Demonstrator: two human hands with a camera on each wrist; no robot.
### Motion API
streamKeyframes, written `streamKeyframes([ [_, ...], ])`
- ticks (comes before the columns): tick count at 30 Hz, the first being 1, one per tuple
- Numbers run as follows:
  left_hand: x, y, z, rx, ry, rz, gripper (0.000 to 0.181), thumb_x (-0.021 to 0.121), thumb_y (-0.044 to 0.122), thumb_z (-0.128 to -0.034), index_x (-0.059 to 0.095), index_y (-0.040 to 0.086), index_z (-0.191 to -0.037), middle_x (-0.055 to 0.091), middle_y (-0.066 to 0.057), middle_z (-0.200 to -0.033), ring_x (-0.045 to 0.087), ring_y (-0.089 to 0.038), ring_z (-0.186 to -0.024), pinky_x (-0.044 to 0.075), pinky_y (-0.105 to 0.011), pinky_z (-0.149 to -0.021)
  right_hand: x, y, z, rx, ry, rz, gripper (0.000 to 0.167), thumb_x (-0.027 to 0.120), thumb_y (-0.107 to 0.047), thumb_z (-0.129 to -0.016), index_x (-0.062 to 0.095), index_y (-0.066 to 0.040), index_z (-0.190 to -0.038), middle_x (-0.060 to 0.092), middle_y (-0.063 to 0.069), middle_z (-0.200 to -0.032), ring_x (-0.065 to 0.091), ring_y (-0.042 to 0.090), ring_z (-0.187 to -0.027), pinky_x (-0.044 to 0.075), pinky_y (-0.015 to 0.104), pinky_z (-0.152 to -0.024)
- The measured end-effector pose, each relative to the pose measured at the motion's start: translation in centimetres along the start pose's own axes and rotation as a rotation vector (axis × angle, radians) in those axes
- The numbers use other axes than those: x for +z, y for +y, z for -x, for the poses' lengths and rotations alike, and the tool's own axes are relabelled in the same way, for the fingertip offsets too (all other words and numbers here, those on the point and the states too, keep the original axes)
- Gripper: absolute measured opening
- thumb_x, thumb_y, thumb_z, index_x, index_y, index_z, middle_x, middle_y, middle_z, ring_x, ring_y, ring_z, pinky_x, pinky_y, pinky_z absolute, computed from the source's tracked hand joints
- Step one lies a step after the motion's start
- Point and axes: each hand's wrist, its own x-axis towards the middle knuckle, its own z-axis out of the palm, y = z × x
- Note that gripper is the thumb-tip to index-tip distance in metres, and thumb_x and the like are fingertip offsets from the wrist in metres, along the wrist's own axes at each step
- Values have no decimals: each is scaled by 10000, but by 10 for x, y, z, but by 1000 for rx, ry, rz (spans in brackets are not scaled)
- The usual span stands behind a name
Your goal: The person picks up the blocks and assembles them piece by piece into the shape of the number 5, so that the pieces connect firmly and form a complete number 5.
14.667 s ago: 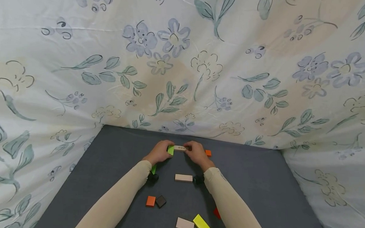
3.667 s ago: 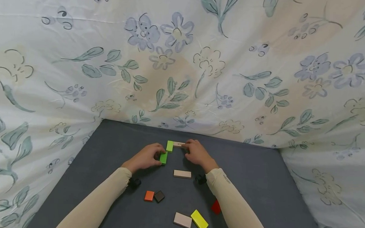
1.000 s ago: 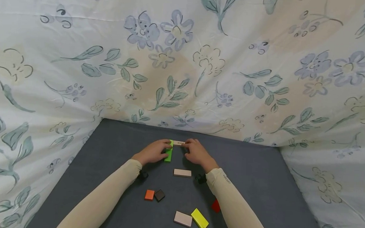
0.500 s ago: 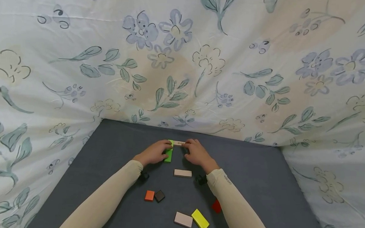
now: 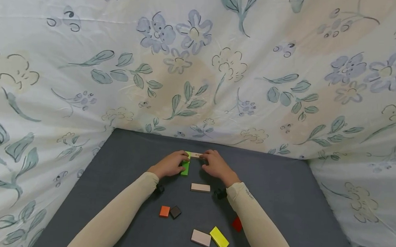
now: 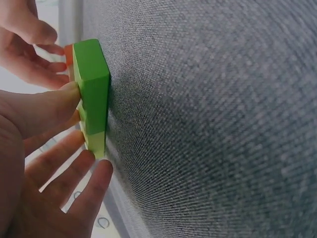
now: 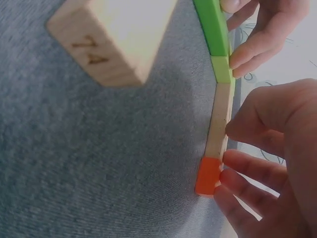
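Note:
My left hand (image 5: 170, 164) touches a green block (image 5: 184, 170) and a light green block (image 5: 188, 157), which stand end to end. The left wrist view shows its thumb against the green block (image 6: 94, 94) and fairly straight fingers beside the light green one. From there a pale wooden block (image 5: 195, 155) runs right at an angle. My right hand (image 5: 217, 165) rests its fingertips on the far side of this row. An orange block (image 7: 208, 176) ends the row in the right wrist view; in the head view the right hand hides it.
Nearer on the dark surface (image 5: 290, 203) lie a pale block (image 5: 200, 188), an orange block (image 5: 164, 211) beside a dark one (image 5: 175, 212), a pinkish block (image 5: 201, 238) beside a yellow one (image 5: 219, 238), and a red block (image 5: 237, 224) partly under the right sleeve. Floral cloth (image 5: 186, 72) rises behind.
Compared with 3.7 seconds ago, my left hand and the green block have shifted up and right, bringing the block in line with the light green one. Over the last second both hands stay nearly still.

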Motion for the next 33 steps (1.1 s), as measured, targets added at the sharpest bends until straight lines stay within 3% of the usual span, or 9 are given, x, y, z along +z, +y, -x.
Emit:
streamKeyframes([
  [13, 7, -2, -2, -16, 2, -7, 401, 753, 154, -1050, 698, 101, -1444, 543, -92, -1561, 509, -309, -1455, 430, -496, -1185, -3, 1, 4, 5, 24, -124, 424, 736, -110, -1009, 705, -50, -1428, 631, 132, -1415, 594, 337, -1299, 498, 542, -1091],
  [21, 4, -1, -1, -21, 3, -13, 405, 753, 156, -1050, 699, 95, -1446, 540, -101, -1565, 509, -316, -1457, 436, -499, -1181, -8, -4, 23, -32, 59, -219, 420, 739, -94, -1018, 694, -50, -1433, 625, 139, -1398, 613, 351, -1284, 500, 566, -1081],
  [33, -1, -2, 1, -14, -7, -12, 412, 746, 160, -1055, 689, 92, -1457, 524, -107, -1583, 503, -323, -1461, 444, -509, -1171, -12, -12, 47, -26, 53, -211, 444, 810, -173, -998, 709, -49, -1413, 621, 154, -1421, 599, 399, -1315, 489, 627, -1074],
])
